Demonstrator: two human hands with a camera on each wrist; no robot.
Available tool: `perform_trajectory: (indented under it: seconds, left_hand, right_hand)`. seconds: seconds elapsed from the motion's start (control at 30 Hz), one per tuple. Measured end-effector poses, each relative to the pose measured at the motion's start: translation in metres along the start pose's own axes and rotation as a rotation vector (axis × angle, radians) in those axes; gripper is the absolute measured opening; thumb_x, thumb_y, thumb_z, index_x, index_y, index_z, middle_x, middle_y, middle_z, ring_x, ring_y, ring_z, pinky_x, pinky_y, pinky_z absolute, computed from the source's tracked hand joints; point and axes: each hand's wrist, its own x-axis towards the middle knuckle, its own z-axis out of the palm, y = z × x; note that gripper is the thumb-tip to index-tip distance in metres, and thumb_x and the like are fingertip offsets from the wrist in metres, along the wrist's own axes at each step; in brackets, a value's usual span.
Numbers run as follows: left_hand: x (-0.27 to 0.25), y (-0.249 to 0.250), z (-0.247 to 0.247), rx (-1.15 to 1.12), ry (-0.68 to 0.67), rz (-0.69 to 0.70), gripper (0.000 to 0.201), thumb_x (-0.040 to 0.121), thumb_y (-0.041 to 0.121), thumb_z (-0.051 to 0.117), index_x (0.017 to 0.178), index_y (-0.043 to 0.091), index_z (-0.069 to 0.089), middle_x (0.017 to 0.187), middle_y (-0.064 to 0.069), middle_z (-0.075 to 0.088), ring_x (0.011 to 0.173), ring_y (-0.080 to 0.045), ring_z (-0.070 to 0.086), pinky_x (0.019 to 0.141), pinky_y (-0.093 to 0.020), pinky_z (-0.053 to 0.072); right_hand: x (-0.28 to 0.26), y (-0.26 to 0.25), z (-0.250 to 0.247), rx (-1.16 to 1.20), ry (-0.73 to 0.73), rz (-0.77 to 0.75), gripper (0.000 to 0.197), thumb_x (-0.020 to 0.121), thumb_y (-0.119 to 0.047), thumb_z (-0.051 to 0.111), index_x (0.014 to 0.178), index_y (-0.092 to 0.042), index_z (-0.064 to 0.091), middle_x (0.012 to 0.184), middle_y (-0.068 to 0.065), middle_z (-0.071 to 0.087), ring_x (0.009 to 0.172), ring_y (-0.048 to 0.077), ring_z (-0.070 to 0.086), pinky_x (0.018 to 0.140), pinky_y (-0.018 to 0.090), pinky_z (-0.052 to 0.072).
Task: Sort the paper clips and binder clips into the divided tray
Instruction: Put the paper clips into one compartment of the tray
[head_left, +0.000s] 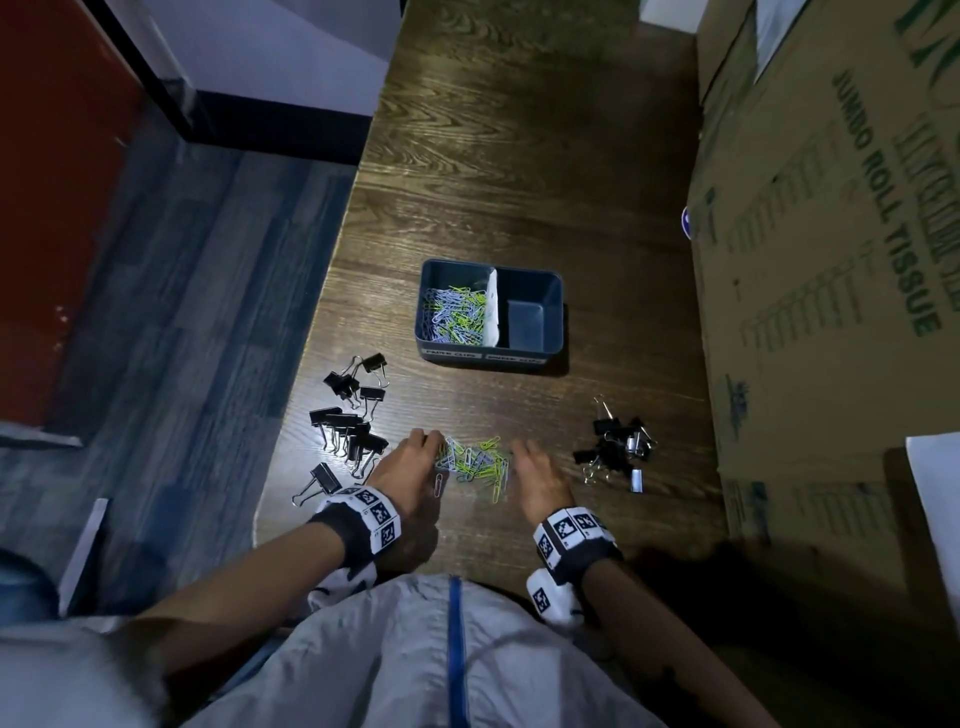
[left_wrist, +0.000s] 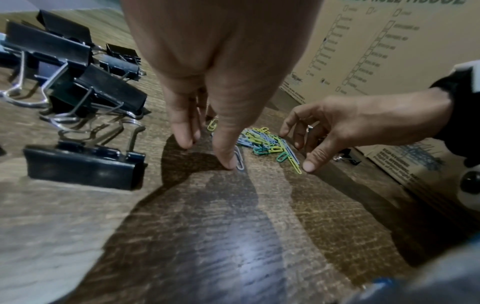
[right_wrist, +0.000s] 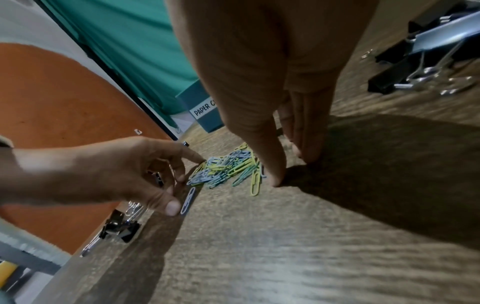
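Two tray (head_left: 554, 291) compartments: left holds paper clips (head_left: 454, 314), right bare; both hands (head_left: 402, 467) (head_left: 535, 475) relaxed, grasping nothing.

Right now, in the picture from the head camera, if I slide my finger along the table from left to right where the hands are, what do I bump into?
Big binder clips → left hand → loose paper clips → right hand → small binder clips → cardboard box.
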Motion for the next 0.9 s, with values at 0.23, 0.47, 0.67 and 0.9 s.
perform_trajectory:
  seconds: [0.23, 0.47, 0.67, 0.9]
  left_hand:
    - [0.013, 0.008, 0.007, -0.079, 0.077, 0.064, 0.058, 0.075, 0.002, 0.066, 0.129, 0.016, 0.047, 0.114, -0.008, 0.057, 0.093, -0.026, 0.061, 0.08, -0.033, 0.051]
    - [0.007, -0.004, 0.013, -0.025, 0.087, 0.11, 0.082, 0.075, 0.022, 0.078, 0.143, 0.021, 0.031, 0.123, -0.004, 0.041, 0.102, -0.021, 0.049, 0.071, -0.032, 0.053]
    - [0.018, 0.011, 0.017, 0.121, 0.066, 0.139, 0.065, 0.076, 0.012, 0.072, 0.135, 0.014, 0.044, 0.122, -0.006, 0.045, 0.106, -0.023, 0.05, 0.073, -0.033, 0.05]
    - [0.019, 0.016, 0.005, 0.053, 0.103, 0.117, 0.026, 0.083, 0.007, 0.061, 0.109, 0.012, 0.061, 0.1, -0.005, 0.059, 0.089, -0.023, 0.059, 0.068, -0.026, 0.04]
  right_hand:
    - [0.013, -0.033, 0.01, -0.008, 0.066, -0.113, 0.056, 0.081, 0.009, 0.056, 0.133, -0.013, 0.055, 0.134, 0.012, 0.056, 0.116, 0.035, 0.059, 0.094, 0.045, 0.052]
    - [0.013, -0.02, 0.014, -0.055, 0.05, -0.051, 0.096, 0.073, -0.038, 0.082, 0.15, -0.021, 0.027, 0.137, 0.009, 0.035, 0.126, 0.031, 0.04, 0.106, 0.045, 0.041]
    - [0.014, -0.032, 0.017, -0.135, 0.055, -0.169, 0.058, 0.087, -0.017, 0.069, 0.14, -0.016, 0.047, 0.134, 0.01, 0.043, 0.123, 0.033, 0.045, 0.1, 0.043, 0.042]
    - [0.02, -0.027, 0.008, -0.084, 0.094, -0.129, 0.038, 0.088, 0.003, 0.054, 0.12, -0.015, 0.064, 0.127, 0.008, 0.056, 0.11, 0.034, 0.059, 0.086, 0.045, 0.053]
